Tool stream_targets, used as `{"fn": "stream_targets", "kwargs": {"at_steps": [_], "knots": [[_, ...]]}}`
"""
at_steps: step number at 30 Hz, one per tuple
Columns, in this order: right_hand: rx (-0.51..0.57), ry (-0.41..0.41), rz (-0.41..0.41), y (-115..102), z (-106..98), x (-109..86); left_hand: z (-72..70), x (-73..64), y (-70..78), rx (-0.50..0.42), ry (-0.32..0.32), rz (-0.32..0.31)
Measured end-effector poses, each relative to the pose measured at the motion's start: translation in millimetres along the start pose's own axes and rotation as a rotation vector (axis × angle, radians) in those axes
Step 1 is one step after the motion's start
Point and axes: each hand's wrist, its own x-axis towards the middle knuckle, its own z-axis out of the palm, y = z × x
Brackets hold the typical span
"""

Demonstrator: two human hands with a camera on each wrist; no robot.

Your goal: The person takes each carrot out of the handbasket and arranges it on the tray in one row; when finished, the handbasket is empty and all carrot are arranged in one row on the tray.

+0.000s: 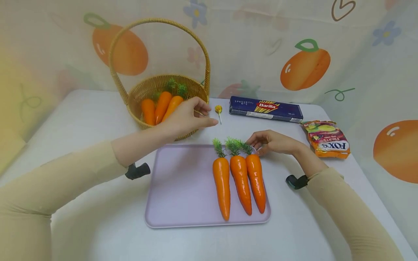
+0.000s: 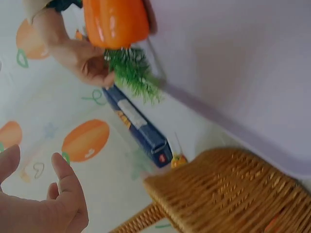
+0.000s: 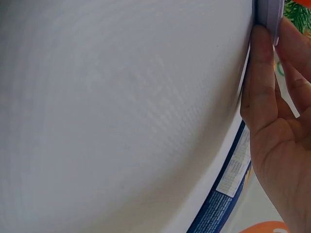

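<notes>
Left hand (image 1: pixel 188 117) hovers near the lollipop (image 1: pixel 218 109) between basket (image 1: pixel 197 91) and spaghetti box (image 1: pixel 266 108).

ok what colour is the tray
The tray is pale purple, a plain lilac; it shows best in the head view.

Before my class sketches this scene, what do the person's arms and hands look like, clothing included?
Plain beige long sleeves stop short of the bare left hand and bare right hand. A small dark attachment shows near each wrist.
</notes>
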Motion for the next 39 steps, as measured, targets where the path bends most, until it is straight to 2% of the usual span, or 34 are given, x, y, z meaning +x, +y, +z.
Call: {"fn": "stream_targets", "kwargs": {"at_steps": [4,10,16,23,27,32,39], "knots": [[0.005,0.000,-0.001,0.7,0.2,-0.1,-14.5,6.6,4.1,-0.051,0.038,-0.026],[0.008,0.004,-0.009,2.0,0.9,-0.1,-37.8,19.7,4.7,-0.081,0.105,-0.048],[0.011,0.005,-0.015,4.2,0.7,0.6,-58.3,33.8,5.2,-0.152,0.128,-0.103],[0.003,0.013,0.008,6.2,1.2,2.5,-74.8,56.5,1.9,-0.271,0.172,-0.166],[-0.002,0.013,0.015,6.4,1.1,2.7,-83.7,64.8,0.0,-0.273,0.205,-0.202],[-0.002,0.015,0.013,5.4,1.3,2.0,-94.2,73.3,-3.8,-0.276,0.231,-0.208],[0.005,0.012,0.007,3.9,0.9,1.5,-104.6,89.5,-11.2,-0.294,0.264,-0.249]]}}
